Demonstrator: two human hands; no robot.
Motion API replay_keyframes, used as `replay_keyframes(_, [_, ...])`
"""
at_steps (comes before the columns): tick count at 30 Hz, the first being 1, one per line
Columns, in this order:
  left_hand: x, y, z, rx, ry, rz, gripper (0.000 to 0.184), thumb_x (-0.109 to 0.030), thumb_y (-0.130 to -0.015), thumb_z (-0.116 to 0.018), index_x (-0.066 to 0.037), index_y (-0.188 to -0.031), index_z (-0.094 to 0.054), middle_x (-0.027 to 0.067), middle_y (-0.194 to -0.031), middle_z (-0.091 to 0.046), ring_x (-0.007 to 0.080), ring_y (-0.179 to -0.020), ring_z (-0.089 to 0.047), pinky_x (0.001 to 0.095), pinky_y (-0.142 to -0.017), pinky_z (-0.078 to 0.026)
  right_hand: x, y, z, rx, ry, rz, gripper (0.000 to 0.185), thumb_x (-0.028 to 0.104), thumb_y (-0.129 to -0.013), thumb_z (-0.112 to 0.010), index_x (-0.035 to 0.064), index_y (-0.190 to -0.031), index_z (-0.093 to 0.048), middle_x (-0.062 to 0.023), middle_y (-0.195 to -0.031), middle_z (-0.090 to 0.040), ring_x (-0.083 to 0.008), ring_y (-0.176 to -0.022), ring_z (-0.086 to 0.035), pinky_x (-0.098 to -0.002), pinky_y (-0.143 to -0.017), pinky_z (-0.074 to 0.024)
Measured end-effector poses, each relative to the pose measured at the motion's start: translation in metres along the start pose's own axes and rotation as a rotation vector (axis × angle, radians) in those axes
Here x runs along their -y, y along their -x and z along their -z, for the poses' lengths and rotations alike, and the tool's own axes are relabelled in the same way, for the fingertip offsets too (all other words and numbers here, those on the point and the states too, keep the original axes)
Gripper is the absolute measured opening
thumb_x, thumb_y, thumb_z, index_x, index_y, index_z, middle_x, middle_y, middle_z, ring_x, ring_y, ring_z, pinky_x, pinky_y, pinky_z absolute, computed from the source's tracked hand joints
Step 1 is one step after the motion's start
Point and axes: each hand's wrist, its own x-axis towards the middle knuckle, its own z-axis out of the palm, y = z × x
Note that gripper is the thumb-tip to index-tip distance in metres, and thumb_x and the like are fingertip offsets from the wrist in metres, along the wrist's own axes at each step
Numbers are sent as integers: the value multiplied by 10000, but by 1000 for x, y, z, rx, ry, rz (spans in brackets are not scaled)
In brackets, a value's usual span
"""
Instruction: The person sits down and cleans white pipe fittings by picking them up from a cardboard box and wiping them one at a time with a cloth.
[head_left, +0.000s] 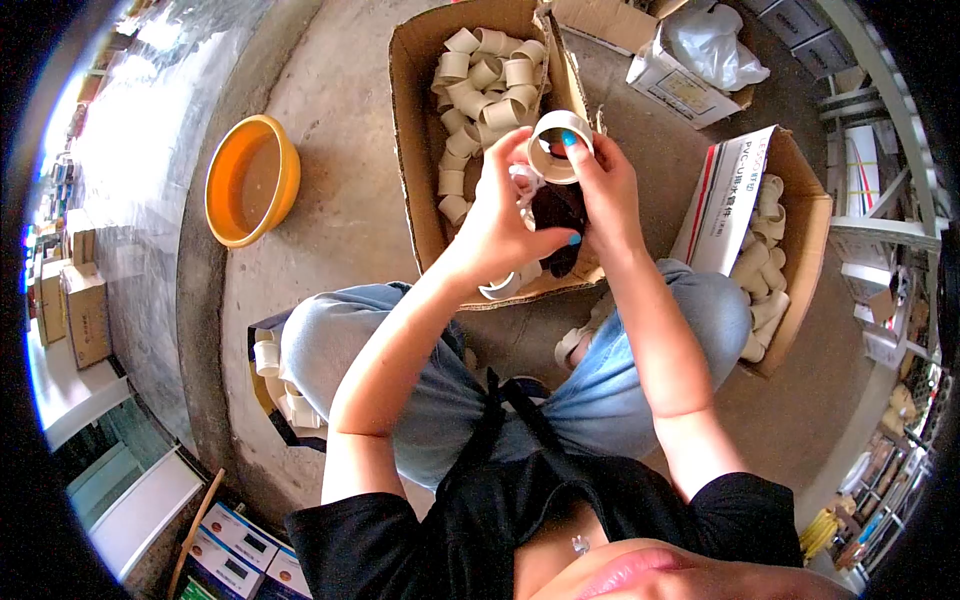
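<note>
A cream plastic pipe fitting (541, 168) is held up over the cardboard box, its round opening facing me. My right hand (608, 192) grips its right side, thumb over the rim. At its left side, the fingers of my left hand (492, 222) curl against and partly behind the fitting, while the left thumb reaches out below it. Between my hands is a dark, crumpled thing (560, 225) whose kind I cannot make out, with a white loopy strand (523, 183) beside it. Similar fittings (490, 75) fill much of the open box (413, 150).
To the right stands a printed carton (710, 205) of fittings. An orange basin (288, 200) rests on the floor at left. Another container of fittings (268, 357) is beside my left knee. At the back, a small box (665, 85) holds a plastic bag; shelving (880, 225) lines the right.
</note>
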Motion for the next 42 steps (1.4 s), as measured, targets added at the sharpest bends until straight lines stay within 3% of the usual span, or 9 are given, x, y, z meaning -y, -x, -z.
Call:
replay_keyframes(5, [-18, 7, -3, 9, -786, -370, 770, -167, -496, -803, -136, -1186, -462, 173, -1205, -378, 369, -1087, -404, 443, -920, -364, 0, 0, 5, -123, -4, -109, 347, 289, -789, -638, -29, -920, -593, -69, -826, -616, -130, -746, -568, -256, -677, -441])
replay_keyframes(9, [1, 11, -15, -96, -1190, -543, 432, -167, -609, -644, -155, -1033, -565, 95, -1075, -487, 264, -995, -475, 405, -850, -369, 1, 1, 4, -95, -148, -201, 356, 291, -778, -654, -29, -922, -592, -69, -843, -620, -125, -745, -567, -254, -679, -438])
replay_keyframes(13, [7, 6, -3, -148, -990, -517, 309, -69, -551, -600, -122, -856, -601, 73, -943, -519, 279, -888, -487, 399, -752, -408, 8, -2, -2, -150, -97, 42, 369, 292, -777, -657, -2, -990, -589, -86, -921, -619, -141, -835, -558, -289, -749, -430])
replay_keyframes(17, [1, -1, 18, -263, -1001, -560, 333, -72, -488, -648, -89, -815, -588, 101, -927, -503, 291, -864, -471, 391, -749, -393, 7, -7, 16, -46, -56, -171, 425, 417, -833, -524, 97, -1110, -556, -22, -934, -609, -90, -813, -560, -245, -705, -420])
replay_keyframes(19, [-12, -5, 28, -438, -999, -529, 255, -43, -498, -616, -86, -740, -547, 96, -879, -475, 283, -822, -459, 368, -713, -393, 18, -8, 19, -159, -92, -459, 488, 544, -787, -516, 168, -1096, -535, 7, -898, -601, -83, -712, -487, -224, -605, -231])
replay_keyframes(28, [-4, 1, 13, -492, -619, -339, 368, 23, -506, -648, -39, -776, -405, 178, -1039, -434, 327, -875, -460, 377, -770, -402, 18, 4, -2, -60, -645, -737, 402, 457, -831, -509, 117, -1042, -549, -35, -899, -583, -154, -814, -534, -288, -705, -425])
replay_keyframes(31, [-4, 4, -5, -355, -379, -13, 384, 43, -537, -659, -28, -819, -407, 179, -1040, -525, 382, -929, -503, 367, -785, -422, 4, 7, -5, -3, -485, -579, 398, 426, -837, -516, 94, -1052, -555, -29, -958, -598, -153, -867, -553, -304, -737, -434])
replay_keyframes(35, [8, 7, -14, 48, -566, -618, 274, -39, -555, -672, -38, -723, -455, 178, -1003, -531, 362, -932, -530, 402, -794, -458, -6, 0, 12, 130, -291, -325, 391, 365, -822, -570, 55, -1060, -566, -64, -965, -593, -157, -848, -567, -275, -745, -444])
replay_keyframes(42, [-12, -4, 16, -219, -104, -237, 407, -3, -526, -561, -47, -874, -356, 109, -831, -470, 204, -763, -462, 285, -742, -399, 4, 0, 8, -183, 377, 276, 485, 314, -734, -686, 13, -1083, -537, -144, -972, -601, -207, -892, -581, -313, -796, -448])
